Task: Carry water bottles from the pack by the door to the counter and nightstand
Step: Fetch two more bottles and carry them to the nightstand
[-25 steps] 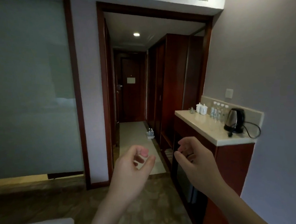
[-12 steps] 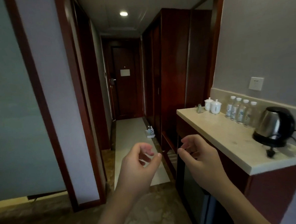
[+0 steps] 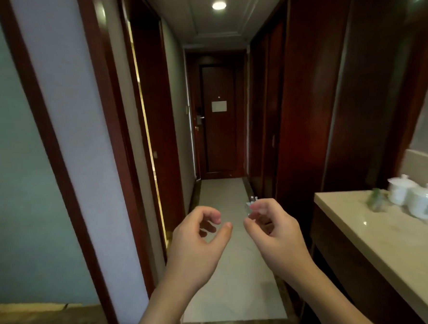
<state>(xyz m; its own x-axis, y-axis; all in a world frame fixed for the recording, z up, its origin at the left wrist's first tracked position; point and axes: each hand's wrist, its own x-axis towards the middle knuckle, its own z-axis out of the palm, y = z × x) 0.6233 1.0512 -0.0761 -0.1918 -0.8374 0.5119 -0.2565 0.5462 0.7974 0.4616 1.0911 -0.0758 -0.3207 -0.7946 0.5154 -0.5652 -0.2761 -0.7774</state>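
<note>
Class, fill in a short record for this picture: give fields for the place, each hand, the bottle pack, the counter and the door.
place: narrow hallway with a pale floor and dark wood walls
left hand: raised, fingers curled, empty
right hand: raised, fingers curled, empty
bottle pack: on the floor by the right wall, partly hidden behind the right hand
counter: at right, pale stone top
on counter: two white lidded cups, blurred green item
door: far end, shut, pale sign on it

Two white lidded cups [image 3: 415, 198] are set on the counter [image 3: 378, 237]. The bottle pack [image 3: 251, 204], partly hidden, is seen on the hallway floor [image 3: 225, 193].
</note>
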